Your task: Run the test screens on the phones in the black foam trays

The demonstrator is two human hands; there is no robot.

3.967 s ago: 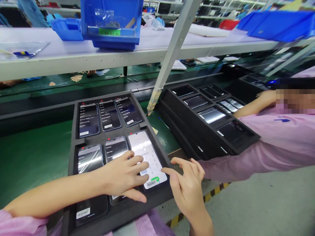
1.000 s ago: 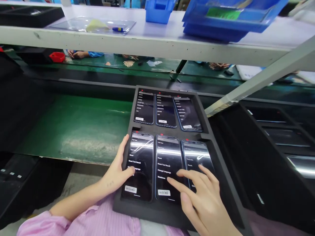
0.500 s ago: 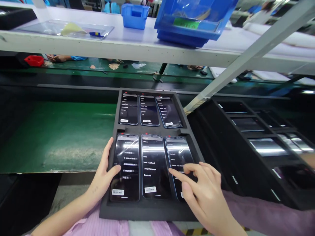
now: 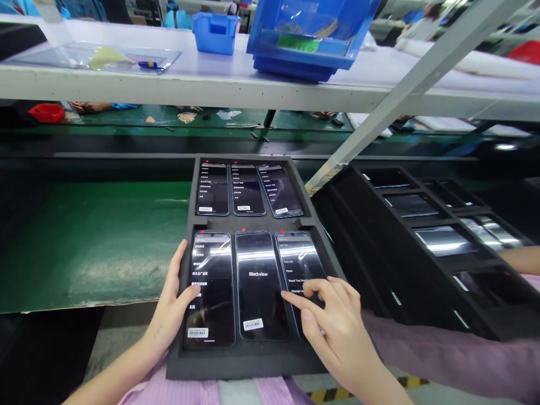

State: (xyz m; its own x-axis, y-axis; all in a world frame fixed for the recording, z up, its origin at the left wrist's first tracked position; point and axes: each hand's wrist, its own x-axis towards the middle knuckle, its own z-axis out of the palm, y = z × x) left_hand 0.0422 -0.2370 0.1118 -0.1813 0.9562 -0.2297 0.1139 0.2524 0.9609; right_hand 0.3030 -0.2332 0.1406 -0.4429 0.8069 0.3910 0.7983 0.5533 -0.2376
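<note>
A black foam tray holds smartphones in two rows of three. My left hand grips its left wall, the thumb lying over the left front phone, whose screen lists a Chinese menu. The middle front phone shows the word Blackview on black. Over the right front phone, with its English menu, hovers my right hand. Its index finger is stretched toward the middle phone's right edge; whether it touches cannot be made out. The other fingers are bent and hold nothing. White barcode labels sit on the phones.
More phones lie in black trays at the right, where another person's arm shows. Left is a green work surface. A white shelf carries blue bins; a slanted post stands right of my tray.
The middle front phone's menu has given way to the Blackview screen. The left front phone's menu now reads clearly in Chinese. The view has shifted slightly; both hands keep nearly the same pose.
</note>
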